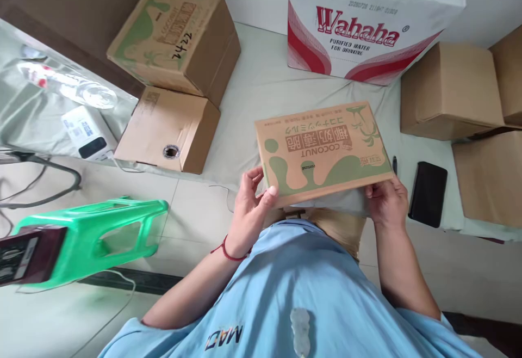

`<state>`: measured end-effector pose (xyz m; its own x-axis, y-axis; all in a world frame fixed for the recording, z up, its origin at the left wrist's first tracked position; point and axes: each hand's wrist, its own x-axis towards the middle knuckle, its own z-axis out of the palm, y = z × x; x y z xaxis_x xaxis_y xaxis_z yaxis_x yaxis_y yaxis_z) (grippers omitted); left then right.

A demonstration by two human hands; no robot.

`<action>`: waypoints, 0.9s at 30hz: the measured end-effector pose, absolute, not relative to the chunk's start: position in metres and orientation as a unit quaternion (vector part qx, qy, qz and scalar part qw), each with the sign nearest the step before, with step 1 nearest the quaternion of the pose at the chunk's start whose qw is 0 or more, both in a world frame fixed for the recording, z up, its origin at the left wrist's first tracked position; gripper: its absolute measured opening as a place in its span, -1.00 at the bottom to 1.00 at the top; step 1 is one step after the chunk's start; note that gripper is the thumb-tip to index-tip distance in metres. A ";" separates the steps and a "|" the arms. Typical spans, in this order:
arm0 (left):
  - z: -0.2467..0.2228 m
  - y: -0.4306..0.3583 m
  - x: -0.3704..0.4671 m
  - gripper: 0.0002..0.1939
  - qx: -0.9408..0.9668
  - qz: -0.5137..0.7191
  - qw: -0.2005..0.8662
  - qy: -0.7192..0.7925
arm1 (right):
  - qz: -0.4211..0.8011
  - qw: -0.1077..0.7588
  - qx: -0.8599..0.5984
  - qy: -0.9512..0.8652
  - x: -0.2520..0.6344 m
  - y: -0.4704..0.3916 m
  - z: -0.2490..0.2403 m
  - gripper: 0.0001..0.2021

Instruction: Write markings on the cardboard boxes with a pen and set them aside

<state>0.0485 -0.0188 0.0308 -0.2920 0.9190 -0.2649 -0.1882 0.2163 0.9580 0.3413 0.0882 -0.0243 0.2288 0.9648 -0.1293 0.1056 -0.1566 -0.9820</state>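
Both hands raised, forearms bent inward.
Left hand (pixel 249 205) and right hand (pixel 386 200) each grip with curled fingers, thumbs on top.

The near edge of the coconut carton (pixel 324 151) is hiding the fingers of both hands; only the left hand (pixel 249 205) thumb and the right hand (pixel 385 201) knuckles are showing. The carton is also covering most of a pen (pixel 394 164) beyond its right corner. The Wahaha box (pixel 367 26) is running off the top edge, its upper print cut away. On the right, the plain brown boxes (pixel 489 178) are being cropped by the frame. At far left, a dark object (pixel 28 254) on the green stool (pixel 101 233) is being cut off, its label too blurred to read. The bottle (pixel 69 87) under clear film is looking hazy.
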 end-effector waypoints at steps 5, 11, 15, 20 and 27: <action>0.033 -0.016 0.039 -0.55 0.255 0.595 0.497 0.578 | 0.434 0.503 -0.592 -0.456 0.340 0.071 -0.011 -0.79; 0.023 -0.014 0.017 -0.66 0.135 0.644 0.509 0.555 | 0.396 0.463 -0.464 -0.643 0.338 0.042 0.026 -0.55; 0.011 -0.010 0.007 -0.66 0.106 0.675 0.478 0.553 | 0.304 0.443 -0.371 -0.758 0.325 0.038 0.045 -0.29; 0.000 -0.010 -0.001 -0.68 0.089 0.688 0.453 0.559 | 0.244 0.459 -0.310 -0.796 0.312 0.036 0.051 -0.22; 0.009 -0.009 0.003 -0.56 0.145 0.668 0.464 0.563 | 0.309 0.475 -0.346 -0.748 0.324 0.040 0.038 -0.32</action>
